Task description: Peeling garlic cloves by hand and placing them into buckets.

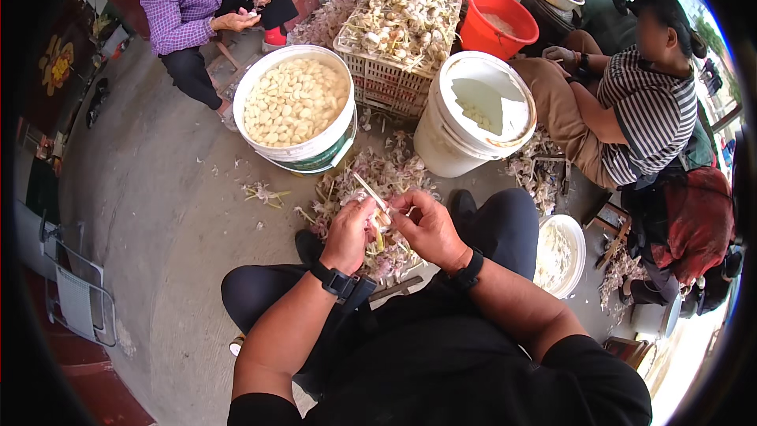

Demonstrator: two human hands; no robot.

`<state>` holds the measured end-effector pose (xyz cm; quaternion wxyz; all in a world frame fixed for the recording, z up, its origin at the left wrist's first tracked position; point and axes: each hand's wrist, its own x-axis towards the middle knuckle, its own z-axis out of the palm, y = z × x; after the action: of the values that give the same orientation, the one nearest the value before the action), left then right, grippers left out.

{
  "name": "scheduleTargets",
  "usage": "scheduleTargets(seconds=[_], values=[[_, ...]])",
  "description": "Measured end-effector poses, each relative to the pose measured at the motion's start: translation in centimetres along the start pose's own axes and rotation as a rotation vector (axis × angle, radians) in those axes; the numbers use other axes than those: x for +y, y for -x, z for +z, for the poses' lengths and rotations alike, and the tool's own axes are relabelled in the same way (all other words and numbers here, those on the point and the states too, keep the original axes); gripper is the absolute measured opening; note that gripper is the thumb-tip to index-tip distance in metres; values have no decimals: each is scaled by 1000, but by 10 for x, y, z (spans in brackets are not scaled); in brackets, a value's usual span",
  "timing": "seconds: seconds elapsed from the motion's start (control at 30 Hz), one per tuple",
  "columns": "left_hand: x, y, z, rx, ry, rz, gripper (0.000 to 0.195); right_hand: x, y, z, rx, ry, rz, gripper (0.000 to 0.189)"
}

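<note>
In front of my lap, my left hand (pixel 348 235) grips a garlic bulb (pixel 381 222) with a stub of yellowish stalk below it. The thumb and fingertips of my right hand (pixel 430 229) pinch at the same bulb from the other side. A slim pale strip (pixel 370 190) sticks up and to the left between the hands; I cannot tell if it is a knife blade or a stalk. Beneath lies a heap of garlic skins (pixel 384 171). Beyond it, a white bucket (pixel 295 151) holds peeled cloves in liquid. Another white bucket (pixel 449 151) holds fewer cloves.
A plastic crate (pixel 384 86) heaped with garlic bulbs (pixel 402 23) stands ahead, beside a red bucket (pixel 497 26). One person (pixel 189 6) sits ahead left, another (pixel 644 94) at right. A white tub (pixel 576 254) is by my right knee. A metal chair (pixel 80 296) stands far left.
</note>
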<state>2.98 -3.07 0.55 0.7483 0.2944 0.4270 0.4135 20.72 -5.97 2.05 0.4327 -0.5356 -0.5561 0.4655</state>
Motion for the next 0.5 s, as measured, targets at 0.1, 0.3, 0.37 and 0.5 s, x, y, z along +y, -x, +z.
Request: scheduleTargets(seconds=[0.1,0.3,0.37,0.5], values=[[-2,-2,-7,10,12,7,25,-3,3,3,-59,-156,33,15],[-8,-3,-7,-42,-169,39,30,0,1,-3,-190,31,93,23],[-12,-3,-8,-52,-259,96,32,-3,2,-2,-194,58,100,24],[-12,-4,-7,-24,-178,17,44,-11,7,5,-73,228,25,35]])
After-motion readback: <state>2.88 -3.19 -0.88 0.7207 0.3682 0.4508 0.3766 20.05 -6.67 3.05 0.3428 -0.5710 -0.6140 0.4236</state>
